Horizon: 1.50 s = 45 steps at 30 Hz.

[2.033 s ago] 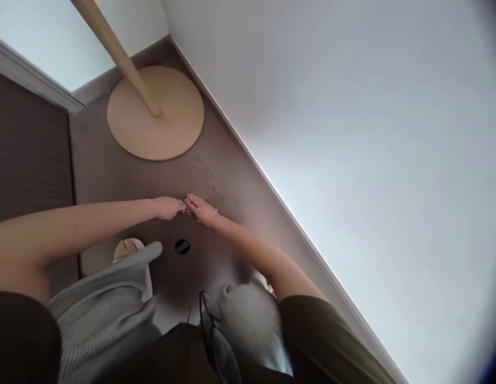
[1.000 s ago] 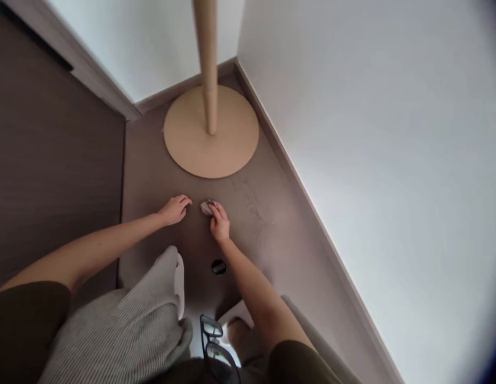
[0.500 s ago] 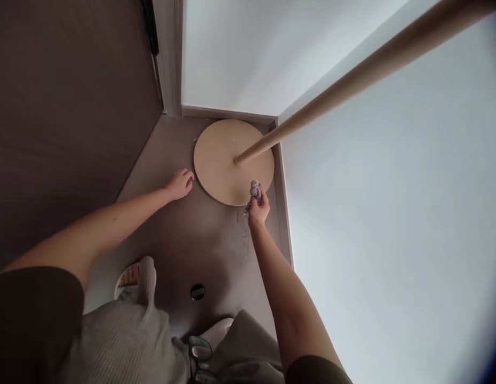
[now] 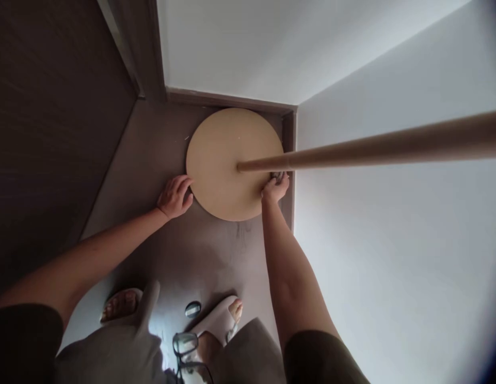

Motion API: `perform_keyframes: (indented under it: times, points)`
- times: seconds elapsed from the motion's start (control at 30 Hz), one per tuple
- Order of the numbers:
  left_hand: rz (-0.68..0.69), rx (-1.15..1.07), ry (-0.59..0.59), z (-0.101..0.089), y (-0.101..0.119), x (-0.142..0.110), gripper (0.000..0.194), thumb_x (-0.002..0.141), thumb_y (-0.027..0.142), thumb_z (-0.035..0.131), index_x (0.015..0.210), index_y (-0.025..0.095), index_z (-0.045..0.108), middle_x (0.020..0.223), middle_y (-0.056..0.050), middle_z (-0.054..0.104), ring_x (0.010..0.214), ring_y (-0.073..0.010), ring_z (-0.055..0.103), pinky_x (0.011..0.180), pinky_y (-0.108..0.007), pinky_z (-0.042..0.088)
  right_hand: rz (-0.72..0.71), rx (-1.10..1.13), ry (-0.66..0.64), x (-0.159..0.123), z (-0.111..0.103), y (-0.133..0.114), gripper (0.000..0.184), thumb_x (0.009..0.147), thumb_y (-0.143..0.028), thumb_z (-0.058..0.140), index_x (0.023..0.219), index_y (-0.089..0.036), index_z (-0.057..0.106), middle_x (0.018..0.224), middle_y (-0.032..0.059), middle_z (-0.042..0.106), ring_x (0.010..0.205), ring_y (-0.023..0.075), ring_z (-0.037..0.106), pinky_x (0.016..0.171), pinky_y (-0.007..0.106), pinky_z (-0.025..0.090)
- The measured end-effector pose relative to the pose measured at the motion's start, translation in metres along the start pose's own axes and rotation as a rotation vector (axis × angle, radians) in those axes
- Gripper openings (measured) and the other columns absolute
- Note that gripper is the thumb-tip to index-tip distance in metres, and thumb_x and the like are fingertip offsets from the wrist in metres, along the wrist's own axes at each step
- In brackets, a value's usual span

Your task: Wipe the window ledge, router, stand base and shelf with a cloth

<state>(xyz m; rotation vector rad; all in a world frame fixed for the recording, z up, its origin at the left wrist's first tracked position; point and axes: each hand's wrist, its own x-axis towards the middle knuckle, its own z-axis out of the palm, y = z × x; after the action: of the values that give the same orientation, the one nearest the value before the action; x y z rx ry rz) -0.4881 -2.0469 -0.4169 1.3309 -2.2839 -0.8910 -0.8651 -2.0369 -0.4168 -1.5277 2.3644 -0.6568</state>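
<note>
The smooth white wall (image 4: 376, 245) stands right of the right hand's grip; the long, round, light-brown wooden pole (image 4: 376, 145) crosses just above it. The flat, round tan base (image 4: 220, 154) lies under and left of that grip. The left hand (image 4: 175, 197), fingers loosely parted around nothing visible, meets its left rim. The right hand (image 4: 275, 188), pinching a crumpled greyish wad (image 4: 277, 175), has just reached the right rim, so both hands now flank the base; half a second ago the wad showed more fully.

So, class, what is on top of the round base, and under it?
A wooden pole rises from the round base near a pale speck. The right hand, mostly hiding a greyish wad, overlaps its edge. Anything underneath is covered from view.
</note>
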Motion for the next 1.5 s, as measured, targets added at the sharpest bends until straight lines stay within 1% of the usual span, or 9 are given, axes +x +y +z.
perform_keyframes:
  times: [0.27, 0.57, 0.77, 0.87, 0.97, 1.1, 1.17, 1.37, 1.5]
  points:
    - [0.027, 0.048, 0.006, 0.014, 0.017, 0.053, 0.066, 0.093, 0.043, 0.039, 0.152, 0.015, 0.031, 0.16, -0.014, 0.032, 0.152, -0.032, 0.019, 0.122, -0.055, 0.012, 0.042, -0.101, -0.042, 0.113, 0.029, -0.057, 0.048, 0.096, -0.006, 0.035, 0.143, 0.003, 0.037, 0.159, 0.0276, 0.023, 0.151, 0.0212, 0.024, 0.122, 0.046, 0.022]
    - [0.023, 0.043, 0.028, 0.022, 0.016, 0.054, 0.073, 0.093, 0.048, 0.037, 0.155, 0.011, 0.025, 0.163, -0.016, 0.026, 0.154, -0.0305, 0.013, 0.124, -0.052, 0.007, -0.732, -0.008, -0.678, 0.132, 0.031, -0.101, 0.042, 0.101, -0.014, 0.041, 0.142, -0.011, 0.047, 0.157, 0.0074, 0.042, 0.149, 0.0069, 0.027, 0.127, 0.037, 0.018]
    - [0.0, 0.055, 0.039, 0.02, 0.018, 0.054, 0.075, 0.093, 0.048, 0.037, 0.155, 0.01, 0.023, 0.163, -0.018, 0.024, 0.153, -0.032, 0.015, 0.124, -0.051, 0.01, -0.44, -0.039, -0.394, 0.171, 0.016, -0.056, 0.043, 0.101, -0.015, 0.036, 0.142, -0.01, 0.046, 0.158, 0.0091, 0.039, 0.147, 0.0072, 0.025, 0.125, 0.037, 0.018]
    - [-0.017, 0.036, 0.046, 0.021, 0.018, 0.055, 0.074, 0.093, 0.048, 0.037, 0.156, 0.01, 0.023, 0.163, -0.017, 0.026, 0.153, -0.0326, 0.017, 0.124, -0.051, 0.011, -0.287, -0.053, -0.253, 0.121, 0.003, -0.015, 0.046, 0.101, -0.025, 0.035, 0.144, -0.012, 0.045, 0.155, 0.0114, 0.042, 0.147, 0.0139, 0.028, 0.124, 0.042, 0.024]
    - [-0.018, 0.008, 0.041, 0.021, 0.017, 0.055, 0.076, 0.093, 0.051, 0.038, 0.156, 0.012, 0.021, 0.163, -0.015, 0.025, 0.153, -0.0318, 0.016, 0.124, -0.051, 0.01, -0.147, -0.102, -0.178, 0.018, -0.018, 0.011, 0.049, 0.098, -0.025, 0.032, 0.144, -0.014, 0.047, 0.15, 0.0126, 0.047, 0.147, 0.0216, 0.034, 0.121, 0.052, 0.029]
    - [0.003, -0.012, 0.039, 0.022, 0.014, 0.055, 0.077, 0.093, 0.052, 0.038, 0.156, 0.012, 0.019, 0.163, -0.017, 0.024, 0.153, -0.0321, 0.014, 0.124, -0.053, 0.008, -0.205, -0.047, -0.394, -0.079, -0.034, 0.01, 0.047, 0.094, -0.019, 0.033, 0.132, -0.017, 0.06, 0.147, 0.0117, 0.051, 0.145, 0.0228, 0.04, 0.12, 0.049, 0.035]
    - [0.016, -0.008, 0.036, 0.023, 0.013, 0.055, 0.078, 0.094, 0.051, 0.038, 0.155, 0.008, 0.018, 0.163, -0.02, 0.023, 0.153, -0.0332, 0.014, 0.123, -0.055, 0.007, -0.204, -0.049, -0.446, -0.06, -0.032, 0.006, 0.043, 0.094, -0.018, 0.036, 0.128, -0.016, 0.063, 0.145, 0.0123, 0.054, 0.144, 0.0233, 0.041, 0.121, 0.048, 0.033]
    - [0.002, -0.019, 0.039, 0.023, 0.014, 0.056, 0.078, 0.093, 0.053, 0.037, 0.156, 0.012, 0.018, 0.163, -0.017, 0.024, 0.153, -0.0335, 0.014, 0.123, -0.055, 0.007, -0.128, -0.09, -0.266, 0.123, -0.012, 0.003, 0.045, 0.101, -0.02, 0.033, 0.144, -0.012, 0.046, 0.158, 0.0102, 0.036, 0.149, 0.0138, 0.025, 0.126, 0.042, 0.018]
    - [-0.026, -0.034, 0.026, 0.02, 0.015, 0.056, 0.077, 0.093, 0.053, 0.038, 0.157, 0.014, 0.019, 0.164, -0.015, 0.024, 0.153, -0.0337, 0.013, 0.124, -0.055, 0.008, -0.094, -0.128, -0.222, 0.098, -0.019, 0.01, 0.046, 0.1, -0.017, 0.037, 0.145, -0.013, 0.044, 0.159, 0.0114, 0.035, 0.15, 0.0141, 0.026, 0.126, 0.042, 0.02]
